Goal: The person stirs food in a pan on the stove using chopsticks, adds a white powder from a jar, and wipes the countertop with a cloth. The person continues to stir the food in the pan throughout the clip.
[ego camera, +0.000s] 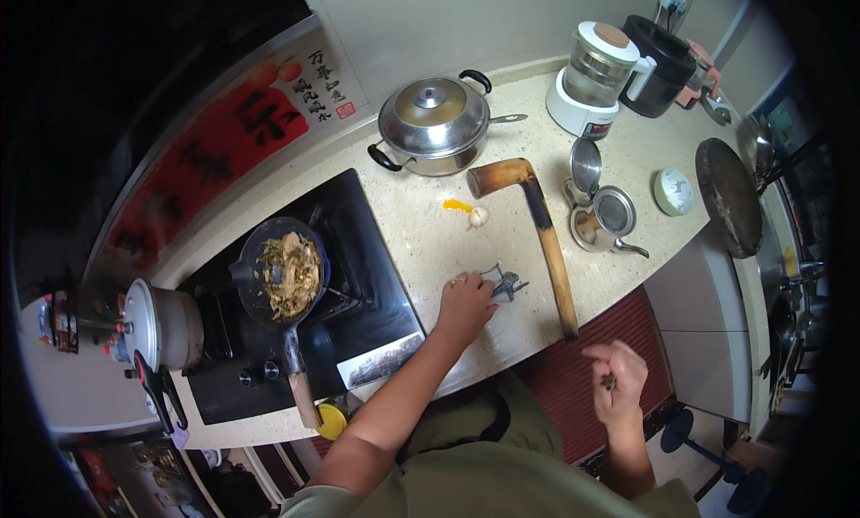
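My left hand (467, 304) lies on the counter, its fingers over the edge of a grey and silvery crumpled piece (508, 286); its grip is partly hidden. Off the counter's front edge, my right hand (621, 380) is curled around a small dark object (610, 382), too small to name. Between them, a scorched L-shaped wooden tool (554, 256) lies on the counter. Behind my left hand is a cracked eggshell (478, 216) beside a yellow yolk smear (457, 206). A frying pan (250, 293) with cooked food (292, 276) sits on the black cooktop (366, 249).
A lidded steel pot (433, 125) stands at the back. To the right are a glass kettle (591, 75), an open steel pot with a spout (591, 229), a green bowl (673, 191) and a dark round pan (729, 199). A pressure cooker (161, 323) stands at the left.
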Available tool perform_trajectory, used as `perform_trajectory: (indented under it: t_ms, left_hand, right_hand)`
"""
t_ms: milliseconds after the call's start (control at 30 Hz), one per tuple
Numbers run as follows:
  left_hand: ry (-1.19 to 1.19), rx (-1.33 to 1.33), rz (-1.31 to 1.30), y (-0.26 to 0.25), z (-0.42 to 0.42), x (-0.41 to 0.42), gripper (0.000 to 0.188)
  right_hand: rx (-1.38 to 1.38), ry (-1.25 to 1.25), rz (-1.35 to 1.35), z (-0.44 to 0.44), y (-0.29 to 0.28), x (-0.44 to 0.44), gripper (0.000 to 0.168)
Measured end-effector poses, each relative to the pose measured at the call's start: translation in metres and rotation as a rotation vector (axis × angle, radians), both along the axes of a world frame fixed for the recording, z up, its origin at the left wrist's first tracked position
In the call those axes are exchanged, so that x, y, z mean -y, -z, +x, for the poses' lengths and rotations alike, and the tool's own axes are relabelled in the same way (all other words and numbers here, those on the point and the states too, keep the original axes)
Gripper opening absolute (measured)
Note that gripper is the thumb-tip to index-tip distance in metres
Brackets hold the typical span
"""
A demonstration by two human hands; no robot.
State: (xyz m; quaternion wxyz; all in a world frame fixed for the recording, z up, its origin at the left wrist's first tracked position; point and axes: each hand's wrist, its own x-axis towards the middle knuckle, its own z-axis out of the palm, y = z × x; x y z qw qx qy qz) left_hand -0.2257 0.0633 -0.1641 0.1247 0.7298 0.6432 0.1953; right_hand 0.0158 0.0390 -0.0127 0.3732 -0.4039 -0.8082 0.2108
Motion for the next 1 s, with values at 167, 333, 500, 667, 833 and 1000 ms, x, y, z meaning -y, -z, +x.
perform_trajectory:
  t_ms: [167,333,500,667,833,1000]
  left_hand:
    - [-0.243,0.457,-0.339,-0.031,-0.026,-0.011,0.025]
    - [-0.568,0.395,-0.053,-0.034,-0.089,-0.043,0.026]
    - [-0.414,0.180,-0.009,-0.044,-0.094,-0.099,0.025]
    - [-0.185,-0.067,-0.002,-0.023,-0.103,-0.123,0.030]
    - [-0.032,-0.087,-0.036,-0.023,-0.110,-0.134,0.034]
    - [0.026,0.072,-0.115,-0.019,-0.106,-0.142,0.039]
  right_hand:
    - [-0.031,0.063,-0.158,0.020,0.028,0.004,0.015]
    - [-0.026,0.070,-0.315,0.030,0.049,-0.005,0.018]
    - [-0.038,0.041,-0.361,0.024,0.047,-0.021,0.016]
    - [-0.043,0.067,-0.372,0.029,0.054,-0.026,0.015]
    - [-0.046,0.102,-0.414,0.031,0.058,-0.033,0.013]
    - [-0.047,0.094,-0.425,0.027,0.059,-0.040,0.011]
